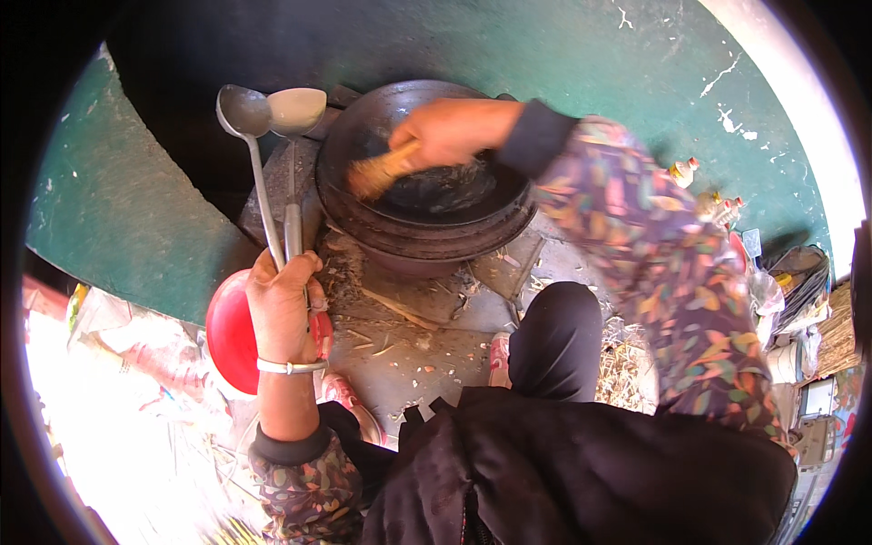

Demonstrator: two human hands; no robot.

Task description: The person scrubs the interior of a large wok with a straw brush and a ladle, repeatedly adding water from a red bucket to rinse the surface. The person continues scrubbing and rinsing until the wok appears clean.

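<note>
My right hand [450, 130] reaches over a large black wok [422, 213] and grips a straw-coloured brush [380, 171] whose bristles press against the wok's inner wall. My left hand [280, 304], with a metal bangle at the wrist, grips the long handles of two metal ladles [269, 113]. Their bowls point up and away, to the left of the wok. Just under the left hand lies a red round lid or bowl [229, 331].
The wok rests on a low stove of grey slabs [427, 300] strewn with straw and wood chips. A green painted wall [118, 200] curves behind. Small bottles [683, 171], bags and containers [799, 282] lie at the right. My knee [554, 336] is by the stove.
</note>
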